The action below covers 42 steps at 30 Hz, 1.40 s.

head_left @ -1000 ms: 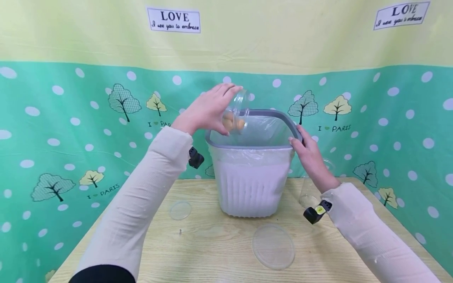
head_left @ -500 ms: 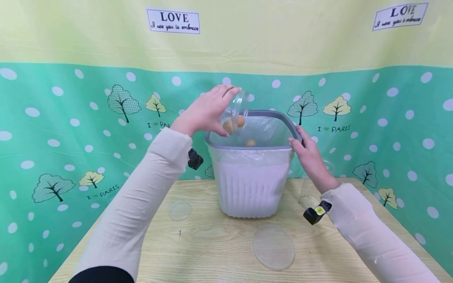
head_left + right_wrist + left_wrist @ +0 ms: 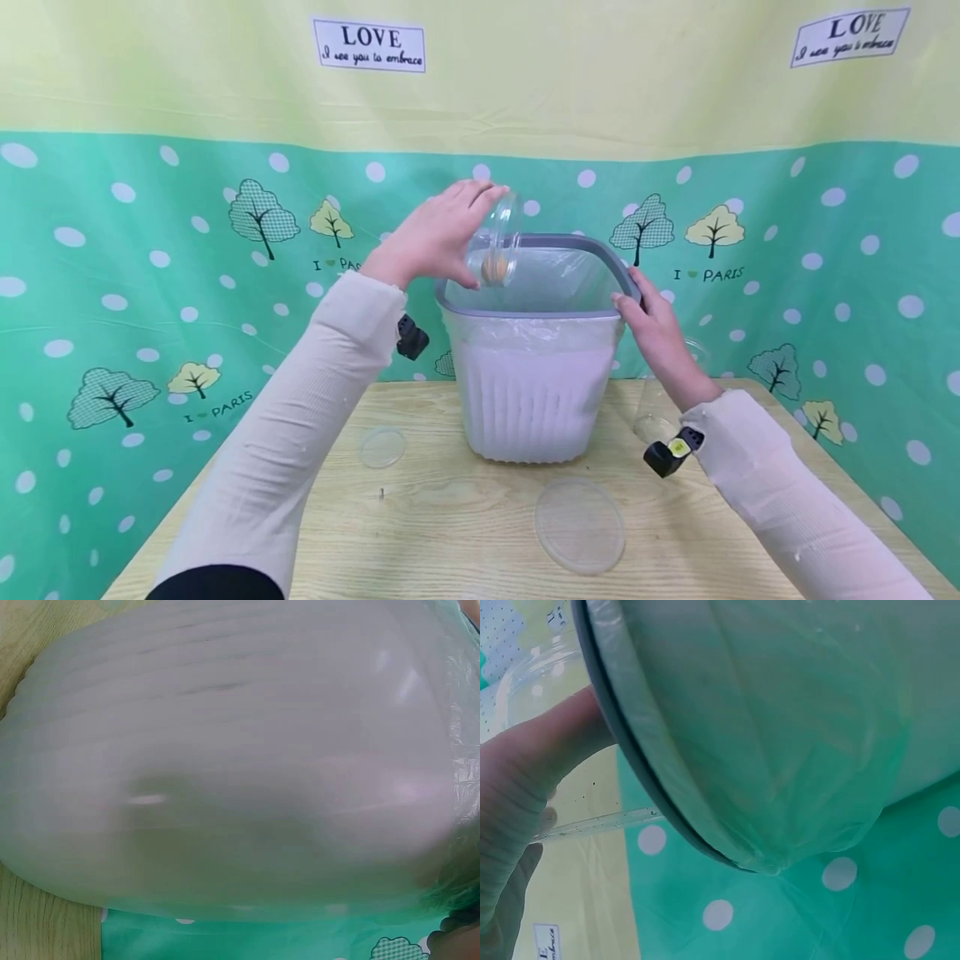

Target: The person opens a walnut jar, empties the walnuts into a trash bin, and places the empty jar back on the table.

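In the head view my left hand (image 3: pixel 438 233) holds a clear plastic jar (image 3: pixel 506 218) tipped on its side, mouth to the right, over the left part of a bin. A round tan ball (image 3: pixel 494 270), its exact kind unclear, shows inside the jar. The white ribbed bin (image 3: pixel 536 392) has a grey rim and a clear liner bag (image 3: pixel 765 735). My right hand (image 3: pixel 660 325) grips the rim at its right side, thumb on top. The bin's floor is hidden. In the right wrist view, the bin's wall (image 3: pixel 225 735) covers most of the picture, with little of the hand showing.
A large clear round lid (image 3: pixel 579 525) lies in front of the bin on the wooden table (image 3: pixel 450 542). A smaller lid (image 3: pixel 382 447) lies left of it. Another clear jar (image 3: pixel 652 408) stands behind my right wrist. A patterned curtain (image 3: pixel 150 333) hangs behind.
Several tan balls were in the jar; one was seen falling into the bin half a second ago, and fewer show in the jar now. Both hands have stayed almost in place.
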Each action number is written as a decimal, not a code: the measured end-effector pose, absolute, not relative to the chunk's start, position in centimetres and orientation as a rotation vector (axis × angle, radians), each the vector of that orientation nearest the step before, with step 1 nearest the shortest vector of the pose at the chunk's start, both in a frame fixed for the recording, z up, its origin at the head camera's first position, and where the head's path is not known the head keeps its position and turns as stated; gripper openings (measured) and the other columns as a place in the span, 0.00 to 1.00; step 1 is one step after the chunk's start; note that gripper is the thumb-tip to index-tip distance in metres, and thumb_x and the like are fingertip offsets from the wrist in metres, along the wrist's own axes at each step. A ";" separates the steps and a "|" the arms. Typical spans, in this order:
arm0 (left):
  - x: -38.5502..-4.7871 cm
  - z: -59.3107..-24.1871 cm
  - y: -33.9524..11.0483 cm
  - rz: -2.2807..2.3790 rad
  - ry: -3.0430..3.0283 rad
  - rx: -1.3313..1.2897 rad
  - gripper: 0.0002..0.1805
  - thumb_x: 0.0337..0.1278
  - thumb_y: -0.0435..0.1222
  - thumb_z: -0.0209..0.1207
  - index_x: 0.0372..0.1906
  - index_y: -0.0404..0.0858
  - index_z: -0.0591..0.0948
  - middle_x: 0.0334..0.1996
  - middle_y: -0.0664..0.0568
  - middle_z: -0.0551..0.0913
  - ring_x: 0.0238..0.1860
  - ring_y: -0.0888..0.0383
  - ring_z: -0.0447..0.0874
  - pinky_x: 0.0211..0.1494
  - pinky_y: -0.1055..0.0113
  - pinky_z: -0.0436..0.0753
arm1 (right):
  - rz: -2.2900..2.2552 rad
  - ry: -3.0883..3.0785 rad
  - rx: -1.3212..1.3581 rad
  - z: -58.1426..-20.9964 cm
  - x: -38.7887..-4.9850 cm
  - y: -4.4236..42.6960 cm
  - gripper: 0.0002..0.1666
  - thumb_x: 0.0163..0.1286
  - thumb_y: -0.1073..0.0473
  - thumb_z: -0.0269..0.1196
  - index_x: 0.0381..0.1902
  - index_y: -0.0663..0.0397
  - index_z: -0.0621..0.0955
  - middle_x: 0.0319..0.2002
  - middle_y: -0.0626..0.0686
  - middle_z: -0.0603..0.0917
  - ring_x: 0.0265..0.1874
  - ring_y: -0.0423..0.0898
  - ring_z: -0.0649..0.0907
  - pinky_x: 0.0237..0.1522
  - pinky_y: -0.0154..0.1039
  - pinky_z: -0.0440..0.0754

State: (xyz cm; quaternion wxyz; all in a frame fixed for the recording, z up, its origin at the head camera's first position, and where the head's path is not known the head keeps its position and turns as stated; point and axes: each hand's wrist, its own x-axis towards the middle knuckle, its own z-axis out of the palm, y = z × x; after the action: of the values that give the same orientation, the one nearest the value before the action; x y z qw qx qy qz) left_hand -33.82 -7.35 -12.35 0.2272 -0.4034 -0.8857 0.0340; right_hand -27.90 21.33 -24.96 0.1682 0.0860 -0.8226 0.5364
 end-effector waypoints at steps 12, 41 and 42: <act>-33.7 -12.1 -7.3 0.141 -2.418 -1.120 0.67 0.22 0.49 0.79 0.72 0.36 0.52 0.69 0.43 0.58 0.70 0.44 0.53 0.72 0.55 0.57 | 1.514 -2.350 0.241 -25.0 -28.1 21.5 0.38 0.72 0.45 0.45 0.75 0.43 0.47 0.33 0.55 0.62 0.30 0.48 0.63 0.31 0.40 0.66; -33.4 -11.9 -6.9 0.258 -2.358 -1.137 0.68 0.25 0.52 0.77 0.73 0.37 0.48 0.71 0.41 0.53 0.72 0.45 0.47 0.74 0.58 0.45 | 1.522 -2.342 0.247 -25.1 -27.9 21.4 0.38 0.72 0.43 0.45 0.75 0.42 0.47 0.38 0.57 0.66 0.34 0.49 0.65 0.34 0.41 0.65; -33.5 -11.8 -6.9 0.254 -2.352 -1.136 0.68 0.25 0.52 0.77 0.73 0.37 0.48 0.71 0.41 0.53 0.72 0.45 0.48 0.75 0.58 0.45 | 1.524 -2.343 0.244 -25.1 -27.9 21.5 0.38 0.72 0.43 0.45 0.75 0.42 0.47 0.39 0.59 0.66 0.35 0.50 0.65 0.35 0.41 0.65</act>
State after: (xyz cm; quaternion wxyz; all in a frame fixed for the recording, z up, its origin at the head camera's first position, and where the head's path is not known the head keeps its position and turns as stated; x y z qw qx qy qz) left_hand -33.45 -6.89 -11.85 0.2558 -0.4184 -0.8665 0.0937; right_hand -27.93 21.45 -25.06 0.1675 0.0856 -0.8233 0.5355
